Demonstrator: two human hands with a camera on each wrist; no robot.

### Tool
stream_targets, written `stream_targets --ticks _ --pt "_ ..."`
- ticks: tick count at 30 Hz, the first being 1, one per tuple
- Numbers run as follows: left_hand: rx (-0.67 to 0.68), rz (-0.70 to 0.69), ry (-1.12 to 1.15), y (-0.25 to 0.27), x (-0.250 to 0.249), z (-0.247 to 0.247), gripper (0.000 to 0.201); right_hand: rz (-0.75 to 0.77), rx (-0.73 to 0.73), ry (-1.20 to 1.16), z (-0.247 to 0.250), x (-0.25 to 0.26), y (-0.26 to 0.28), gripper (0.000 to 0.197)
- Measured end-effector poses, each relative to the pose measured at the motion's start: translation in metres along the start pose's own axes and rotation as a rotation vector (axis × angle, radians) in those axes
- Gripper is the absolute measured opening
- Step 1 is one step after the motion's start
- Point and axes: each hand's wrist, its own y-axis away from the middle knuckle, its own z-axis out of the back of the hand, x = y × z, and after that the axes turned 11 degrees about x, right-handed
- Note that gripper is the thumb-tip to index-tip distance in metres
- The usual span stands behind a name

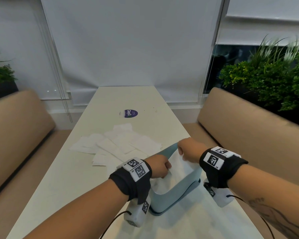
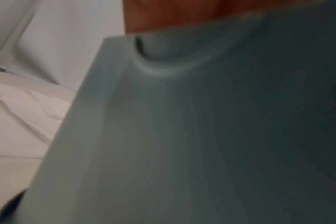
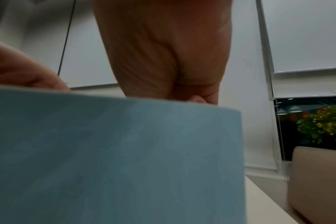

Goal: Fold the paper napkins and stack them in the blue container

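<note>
Pinching one white napkin (image 1: 177, 163) between them, both hands are over the blue container (image 1: 169, 202), which stands on the near part of the table (image 1: 64, 187), a little right of centre. The left hand (image 1: 160, 167) has its fingers curled down and closed on the napkin's near left edge, by the container's left wall. The right hand (image 1: 186, 149) is curled at the far right corner, thumb and fingers nipping the napkin's far edge, so that this end is lifted above the rim while the rest slopes down inside. White paper shows inside the container as far as the near wall; whether other napkins lie under the held one cannot be told. Beyond the container and to its left, a loose spread of napkins (image 1: 121, 144) lies flat and overlapping on the table, apart from both hands. Further up the tabletop sits a round purple sticker (image 1: 130, 113). Each wrist wears a black band (image 1: 217, 161) with black-and-white marker squares. Tan benches (image 1: 16, 128) flank the table, green plants (image 1: 274, 78) stand behind them, and white blinds (image 1: 131, 40) cover the far window. The left wrist view is blurred, mostly the container's blue-grey wall with white paper at its left. The right wrist view shows the same wall below the right hand's curled fingers at the rim.
</note>
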Motion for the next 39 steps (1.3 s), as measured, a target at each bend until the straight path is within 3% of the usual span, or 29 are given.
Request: stream_targets --ticks 4,6,9,12,16,19,22,28,34,39 --pt "0.028 0.033 -0.109 -0.002 -0.005 -0.004 0.035 -0.018 0.111 0.174 -0.005 0.006 0.0 0.032" --pt "0.053 0.051 -0.176 -0.004 -0.006 -0.006 0.02 -0.029 0.167 0.244 -0.009 0.009 0.001 0.032" --pt "0.076 0.098 -0.297 -0.004 -0.008 -0.007 0.015 -0.046 0.225 0.319 -0.009 0.014 0.004 0.027" --pt "0.016 0.132 -0.386 0.001 -0.009 -0.006 0.031 -0.05 0.189 0.275 -0.004 0.016 0.007 0.014" --pt "-0.087 0.092 -0.415 0.006 -0.006 -0.002 0.039 0.01 0.067 0.183 0.006 0.019 0.006 0.032" --pt "-0.016 -0.007 -0.447 0.007 -0.005 -0.004 0.048 0.078 0.151 0.164 0.008 0.02 0.006 0.041" --pt "0.099 -0.041 -0.558 0.004 -0.002 -0.011 0.055 0.078 0.332 0.274 -0.001 0.02 0.002 0.042" --pt "0.312 0.028 -0.726 0.003 -0.004 -0.017 0.059 0.021 0.511 0.366 -0.01 0.022 -0.004 0.031" --pt "0.325 0.082 -0.792 0.002 -0.004 -0.024 0.062 0.007 0.492 0.339 -0.012 0.02 -0.006 0.032" --pt "0.272 0.09 -0.738 0.0 -0.006 -0.017 0.045 -0.019 0.487 0.248 -0.015 0.017 -0.003 0.039"
